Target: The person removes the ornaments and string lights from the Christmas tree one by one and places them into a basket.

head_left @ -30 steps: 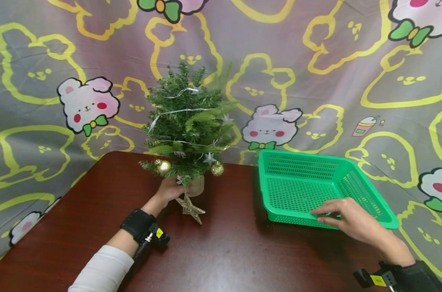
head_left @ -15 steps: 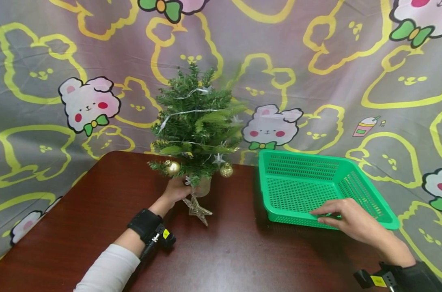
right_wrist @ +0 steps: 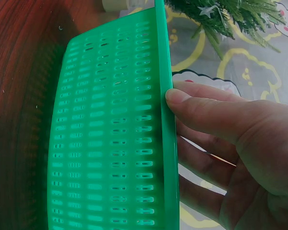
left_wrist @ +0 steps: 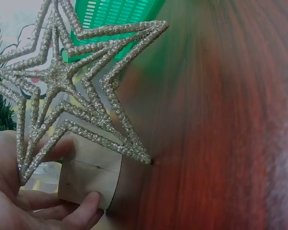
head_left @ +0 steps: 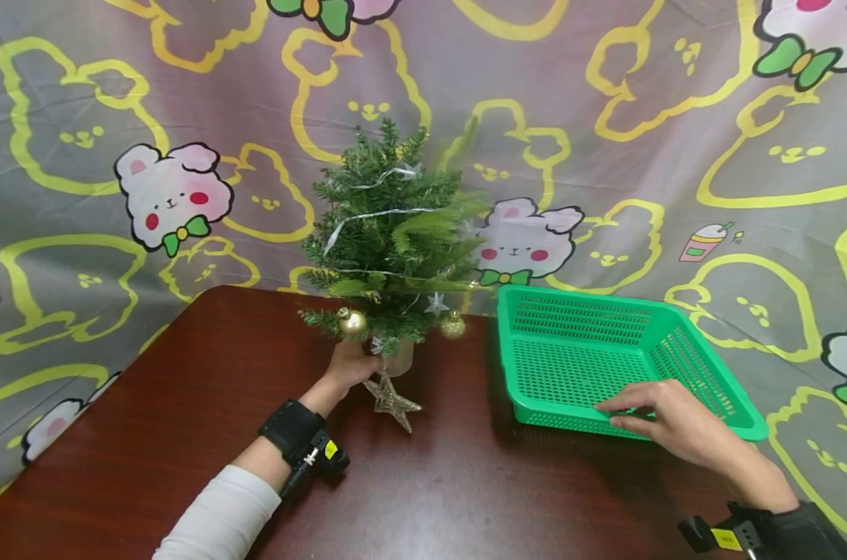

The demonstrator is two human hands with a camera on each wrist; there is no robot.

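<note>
A small green Christmas tree (head_left: 395,233) with silver ribbon, gold balls and small silver stars stands on the table. My left hand (head_left: 353,364) grips its pale base (left_wrist: 89,179), with the fingers curled round it in the left wrist view. In front of that base hangs a glittery gold star (head_left: 393,403), which covers part of the hand in the left wrist view. My right hand (head_left: 668,424) pinches the near rim of a green plastic basket (head_left: 570,420). In the right wrist view its thumb (right_wrist: 177,96) lies on the rim and the other fingers are on the inner side.
The dark reddish-brown table (head_left: 185,389) bears both the tree and the basket, which shows only its perforated floor inside. Behind the table's far edge hangs a grey curtain (head_left: 430,70) with cartoon rabbit prints.
My left hand and the Christmas tree have shifted to the right, closer to the basket, the gold star moving along. My right hand and the basket have stayed in place.
</note>
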